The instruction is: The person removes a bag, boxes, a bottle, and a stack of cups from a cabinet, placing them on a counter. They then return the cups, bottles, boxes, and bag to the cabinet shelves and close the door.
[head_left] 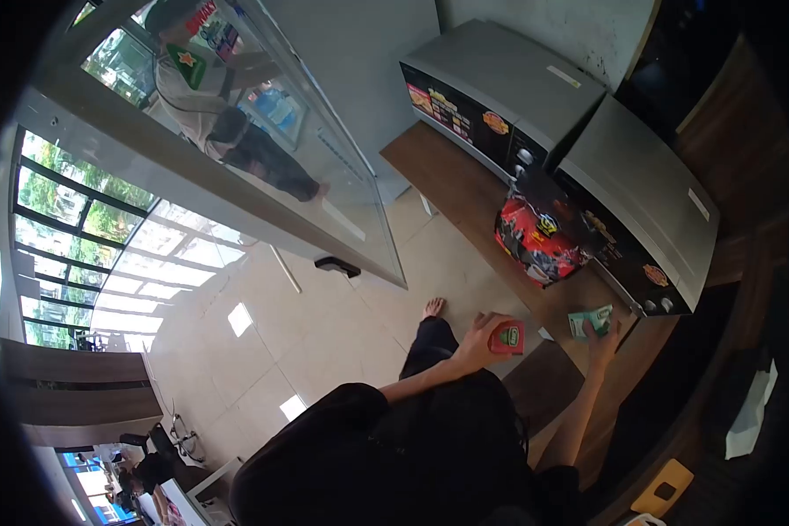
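Observation:
My left hand (479,343) is closed around a small red packet (508,337) with a green emblem, held up over the edge of the wooden counter. Over the counter (465,184), my right hand (602,341) grips a small light green packet (589,321) with darker markings. Between my hands and the ovens, a shiny red and black bag (535,238) with a yellow logo stands on the counter, its upper part dark.
Two grey ovens (508,74) (653,188) with dark fronts stand along the counter. An open glass door (351,193) at the left reflects a person. Another person (145,473) is at a desk, lower left. A yellow object (663,487) lies at lower right, near white paper (751,412).

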